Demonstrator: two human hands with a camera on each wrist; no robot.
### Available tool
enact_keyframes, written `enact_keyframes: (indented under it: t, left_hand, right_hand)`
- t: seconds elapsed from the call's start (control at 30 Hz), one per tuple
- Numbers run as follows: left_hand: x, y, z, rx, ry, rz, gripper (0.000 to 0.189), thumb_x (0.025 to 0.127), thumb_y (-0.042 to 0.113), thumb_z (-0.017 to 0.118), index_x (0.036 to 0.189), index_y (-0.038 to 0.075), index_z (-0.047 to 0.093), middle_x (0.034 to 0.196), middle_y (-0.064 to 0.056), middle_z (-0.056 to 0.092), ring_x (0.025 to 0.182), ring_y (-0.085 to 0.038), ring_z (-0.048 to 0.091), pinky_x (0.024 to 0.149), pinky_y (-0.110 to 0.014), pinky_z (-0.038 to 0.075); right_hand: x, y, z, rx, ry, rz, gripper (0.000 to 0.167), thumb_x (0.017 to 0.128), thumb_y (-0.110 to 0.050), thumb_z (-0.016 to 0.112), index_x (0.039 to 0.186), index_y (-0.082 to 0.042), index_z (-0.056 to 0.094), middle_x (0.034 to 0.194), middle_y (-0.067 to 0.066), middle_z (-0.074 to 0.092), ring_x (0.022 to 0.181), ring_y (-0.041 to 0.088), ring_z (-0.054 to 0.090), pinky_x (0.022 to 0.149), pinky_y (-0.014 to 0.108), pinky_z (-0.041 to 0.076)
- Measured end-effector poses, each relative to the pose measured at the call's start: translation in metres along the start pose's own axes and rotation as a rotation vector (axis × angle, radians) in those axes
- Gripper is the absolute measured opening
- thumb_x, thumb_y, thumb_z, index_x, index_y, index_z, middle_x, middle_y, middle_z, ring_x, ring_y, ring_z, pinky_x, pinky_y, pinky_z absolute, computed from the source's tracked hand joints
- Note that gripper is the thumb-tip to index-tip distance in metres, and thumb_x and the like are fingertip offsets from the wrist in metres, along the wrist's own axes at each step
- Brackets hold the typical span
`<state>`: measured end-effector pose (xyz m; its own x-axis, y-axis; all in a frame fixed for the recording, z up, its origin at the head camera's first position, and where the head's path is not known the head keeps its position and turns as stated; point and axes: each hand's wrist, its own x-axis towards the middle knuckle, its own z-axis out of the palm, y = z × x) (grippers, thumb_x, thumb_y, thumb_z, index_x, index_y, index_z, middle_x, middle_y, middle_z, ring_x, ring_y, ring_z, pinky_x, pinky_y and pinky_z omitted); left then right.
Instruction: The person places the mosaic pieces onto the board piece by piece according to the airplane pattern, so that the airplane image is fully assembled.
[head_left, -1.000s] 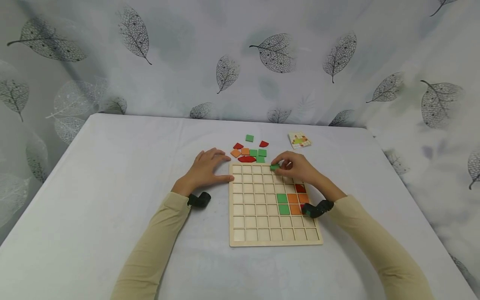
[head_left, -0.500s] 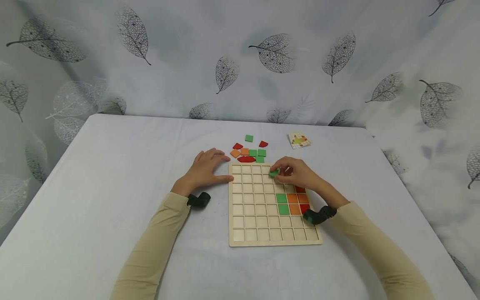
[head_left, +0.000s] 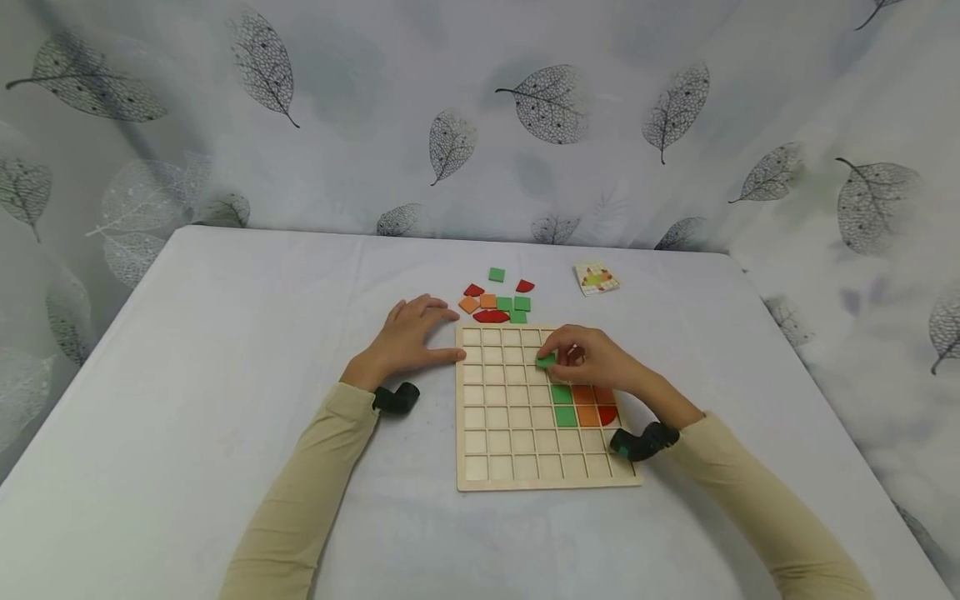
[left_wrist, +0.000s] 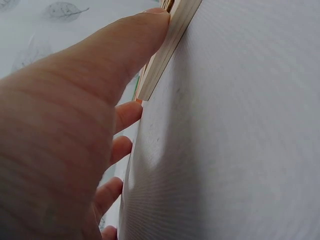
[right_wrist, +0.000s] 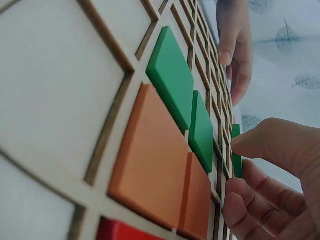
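Observation:
My right hand point(head_left: 588, 358) pinches a green square tile point(head_left: 546, 361) over the wooden grid board point(head_left: 498, 462), above a cell in its upper right half. In the right wrist view the tile stands between thumb and fingers, close over the grid. Just nearer to me, two green tiles point(right_wrist: 170, 75) and several orange tiles point(right_wrist: 155, 160) lie in the board's cells, with a red rounded tile point(head_left: 607, 415) at the right. My left hand point(head_left: 408, 337) rests at the board's left edge, fingers spread; its thumb point(left_wrist: 135, 35) touches the rim in the left wrist view.
Behind the board lie loose tiles: several green squares point(head_left: 522, 304), orange ones point(head_left: 488, 301) and red rounded pieces point(head_left: 492, 317). A small card point(head_left: 597, 279) with a coloured grid pattern lies at the back right. White cloth point(head_left: 225, 375) covers the table.
My right hand has carried the green tile from the board's far edge toward me, nearer the placed green tiles. The left hand has stayed at the board's edge.

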<state>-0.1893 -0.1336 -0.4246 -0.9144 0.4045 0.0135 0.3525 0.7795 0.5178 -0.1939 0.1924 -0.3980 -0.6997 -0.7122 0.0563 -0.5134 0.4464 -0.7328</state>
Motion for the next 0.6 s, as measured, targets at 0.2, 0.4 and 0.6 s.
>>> enact_keyframes:
  t: [0.2, 0.4, 0.6]
  left_hand:
    - [0.0, -0.001, 0.0, -0.002, -0.003, -0.001, 0.066, 0.083, 0.052, 0.071, 0.136, 0.016, 0.055, 0.144, -0.008, 0.043, 0.14, -0.028, 0.031, 0.119, -0.052, 0.006]
    - [0.0, -0.001, 0.0, 0.001, 0.001, 0.009, 0.066, 0.083, 0.052, 0.071, 0.136, 0.016, 0.055, 0.144, -0.008, 0.043, 0.14, -0.028, 0.031, 0.119, -0.053, 0.006]
    - [-0.001, 0.001, -0.002, -0.004, 0.007, 0.017, 0.066, 0.083, 0.051, 0.072, 0.136, 0.015, 0.055, 0.144, -0.009, 0.043, 0.14, -0.029, 0.031, 0.119, -0.054, 0.006]
  right_hand:
    - [-0.003, -0.003, 0.003, 0.004, -0.038, -0.001, 0.02, 0.085, -0.001, 0.073, 0.104, -0.005, 0.071, 0.1, 0.007, 0.066, 0.076, 0.016, 0.057, 0.066, 0.023, 0.051]
    - [-0.007, -0.007, 0.008, 0.002, -0.095, -0.042, 0.018, 0.085, 0.0, 0.072, 0.101, -0.007, 0.071, 0.098, 0.005, 0.065, 0.075, 0.021, 0.056, 0.063, 0.023, 0.05]
    - [-0.009, -0.013, 0.008, -0.007, -0.171, -0.1, 0.017, 0.085, -0.005, 0.074, 0.102, -0.009, 0.071, 0.093, 0.003, 0.063, 0.072, 0.019, 0.054, 0.058, 0.022, 0.047]
